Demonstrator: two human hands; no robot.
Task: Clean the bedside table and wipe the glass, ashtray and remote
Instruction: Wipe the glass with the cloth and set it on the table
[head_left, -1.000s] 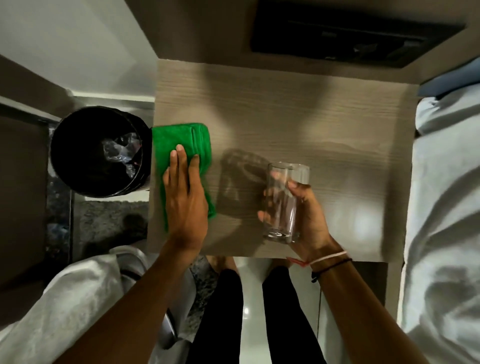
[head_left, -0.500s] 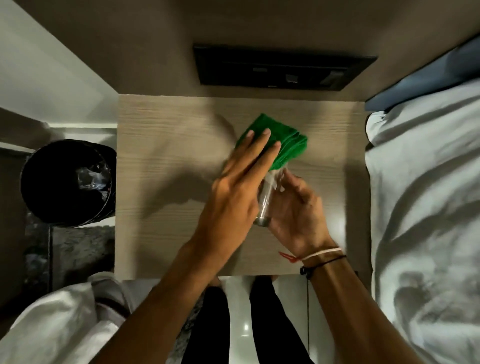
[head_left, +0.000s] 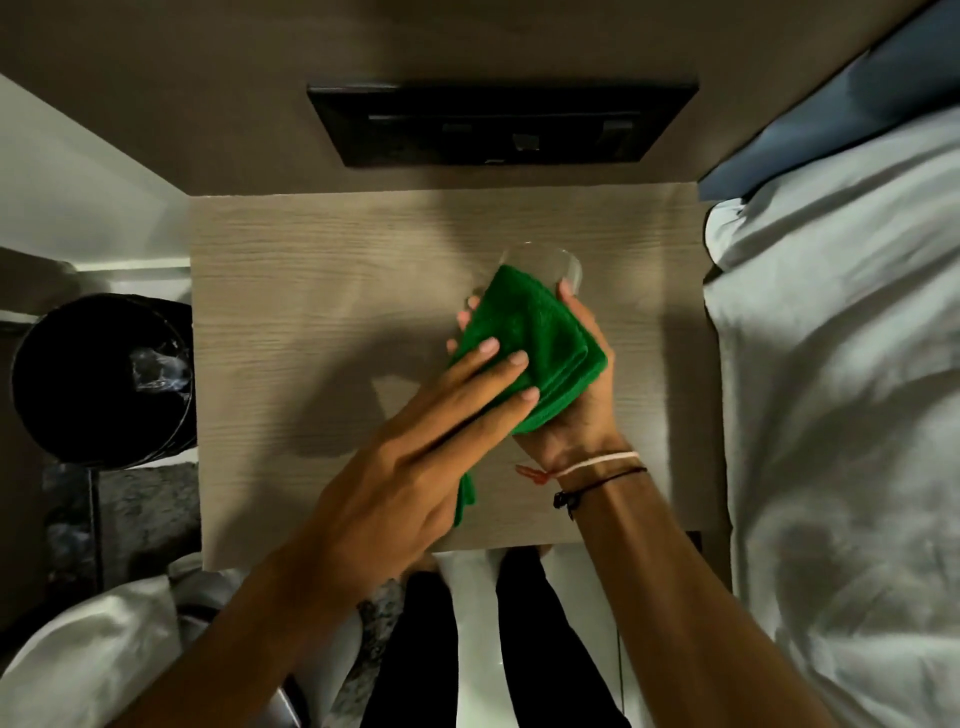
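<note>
Green cloth covers most of the glass, held above the table in the right hand, which wraps it from beneath. Its long axis points away from the person, with only the clear rim showing. The left hand presses the cloth on with flat fingers.

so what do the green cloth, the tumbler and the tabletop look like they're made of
Green cloth: soft, matte pile, folded in layers, probably microfibre.
Tumbler: clear and see-through with a thin shiny rim, likely glass.
Tabletop: pale, matte, fine straight grain lines; wood or wood-look laminate, can't tell which.
</note>
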